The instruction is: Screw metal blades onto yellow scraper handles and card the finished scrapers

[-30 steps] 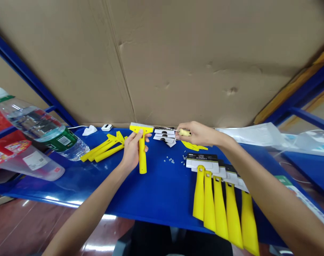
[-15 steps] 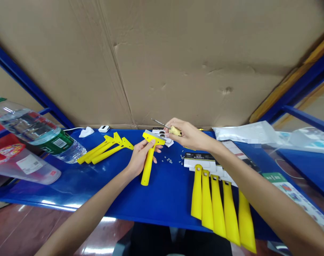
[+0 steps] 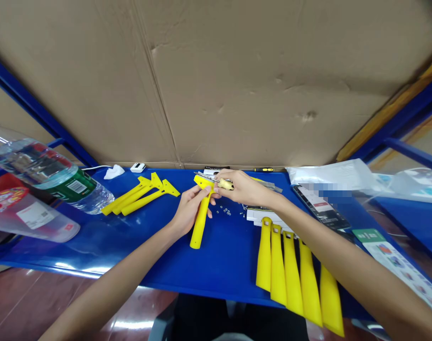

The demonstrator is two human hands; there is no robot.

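Note:
My left hand (image 3: 189,208) is closed around the neck of a yellow scraper (image 3: 199,222), its T-shaped head up and its handle toward me. My right hand (image 3: 240,188) grips a screwdriver (image 3: 225,184) by its pale yellow handle. The thin shaft points left over the scraper head, and the right fingers are close against the head's right side, partly hiding it. Whether they touch it I cannot tell. Small nuts (image 3: 226,210) and screws (image 3: 243,211) lie on the blue table just beyond the hands.
Several yellow scraper handles (image 3: 141,196) lie at left beside a water bottle (image 3: 74,182) and a clear plastic jug (image 3: 41,215). Several yellow handles (image 3: 278,270) overhang the front edge at right. A phone (image 3: 320,206) and another screwdriver (image 3: 264,169) lie farther back.
My right hand has moved slightly left and down, bringing the screwdriver from above the scraper's right side to across its head. My left hand still holds the scraper nearly in place.

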